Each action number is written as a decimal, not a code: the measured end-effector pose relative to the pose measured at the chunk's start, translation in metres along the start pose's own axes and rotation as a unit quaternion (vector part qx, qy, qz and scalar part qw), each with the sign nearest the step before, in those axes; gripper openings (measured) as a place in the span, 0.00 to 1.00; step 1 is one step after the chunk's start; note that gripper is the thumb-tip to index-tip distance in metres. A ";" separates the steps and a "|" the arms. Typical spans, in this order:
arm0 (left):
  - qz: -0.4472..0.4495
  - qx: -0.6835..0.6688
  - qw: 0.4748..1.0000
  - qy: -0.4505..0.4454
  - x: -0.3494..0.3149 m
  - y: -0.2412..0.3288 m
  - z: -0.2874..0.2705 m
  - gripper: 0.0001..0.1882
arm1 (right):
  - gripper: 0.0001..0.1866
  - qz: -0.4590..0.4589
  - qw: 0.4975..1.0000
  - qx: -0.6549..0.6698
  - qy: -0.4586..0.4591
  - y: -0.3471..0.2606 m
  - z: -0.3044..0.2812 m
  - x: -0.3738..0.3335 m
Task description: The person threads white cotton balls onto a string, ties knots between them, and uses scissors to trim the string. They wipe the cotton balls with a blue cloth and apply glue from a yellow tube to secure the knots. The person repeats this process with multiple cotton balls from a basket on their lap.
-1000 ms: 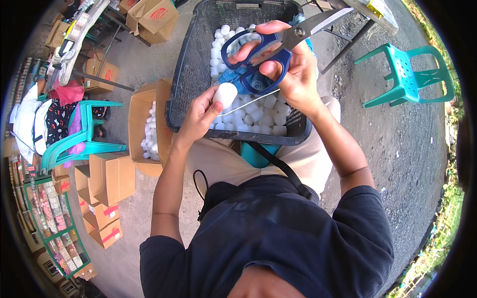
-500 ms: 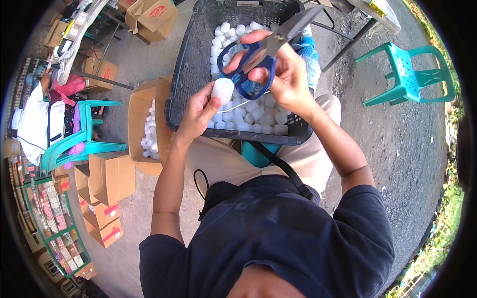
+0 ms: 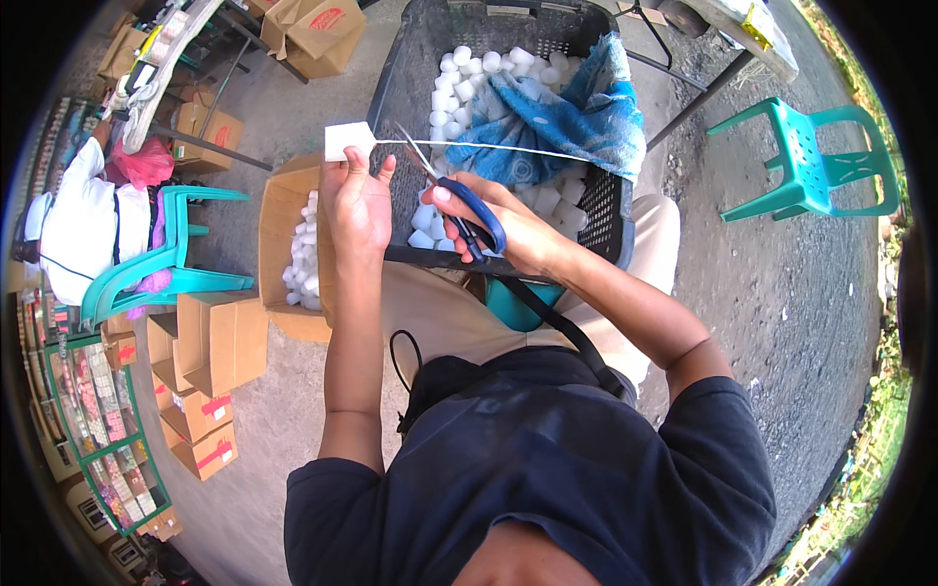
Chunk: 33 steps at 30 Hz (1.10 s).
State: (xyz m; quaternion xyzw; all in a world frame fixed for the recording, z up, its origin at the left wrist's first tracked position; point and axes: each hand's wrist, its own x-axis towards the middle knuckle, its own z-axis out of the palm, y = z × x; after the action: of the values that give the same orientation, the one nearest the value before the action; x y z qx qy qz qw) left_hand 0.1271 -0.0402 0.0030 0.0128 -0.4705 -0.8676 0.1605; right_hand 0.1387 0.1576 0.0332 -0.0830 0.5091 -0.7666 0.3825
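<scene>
My left hand (image 3: 360, 205) grips a short white candle (image 3: 347, 142) above the crate's left side. From its end a thin white wick (image 3: 489, 146) stretches taut to the right, reaching over a blue patterned towel (image 3: 576, 107). My right hand (image 3: 508, 220) has its fingers in the blue handles of a pair of scissors (image 3: 471, 217). The scissor blades are parted and cross the wick close to the candle. Below both hands, a black plastic crate (image 3: 391, 93) holds many white candles (image 3: 454, 98), partly covered by the towel.
An open cardboard box (image 3: 283, 210) with more white pieces stands left of the crate. Further left are smaller boxes (image 3: 223, 342), a green chair (image 3: 161, 264) and a person in white (image 3: 83, 230). Another green chair (image 3: 801, 161) stands right, and table legs flank the crate.
My left hand has moved left and up with the candle, and the wick is now drawn straight. My right hand has lowered the scissors and turned the blades leftward to the wick.
</scene>
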 end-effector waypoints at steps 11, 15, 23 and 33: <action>-0.008 -0.015 1.000 0.017 -0.020 -0.003 0.002 0.16 | 0.33 -0.020 0.997 -0.078 0.002 0.007 -0.003 0.015; -0.005 -0.009 1.000 0.009 -0.023 -0.005 0.005 0.15 | 0.33 -0.027 0.994 -0.106 0.020 0.003 -0.002 0.012; 0.122 0.048 0.990 0.060 0.015 0.025 -0.064 0.14 | 0.34 -0.005 0.793 -0.604 0.079 0.025 -0.057 0.048; -0.178 0.397 0.797 0.418 0.004 0.015 -0.373 0.22 | 0.09 -0.240 0.844 -0.459 0.139 -0.026 -0.085 -0.010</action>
State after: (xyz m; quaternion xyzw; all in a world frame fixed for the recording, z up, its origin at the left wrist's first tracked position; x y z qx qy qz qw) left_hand 0.1922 -0.3516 -0.1922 0.5205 -0.6504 -0.5280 0.1652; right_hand 0.0884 0.2300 0.0174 -0.2607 0.8149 -0.5168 0.0300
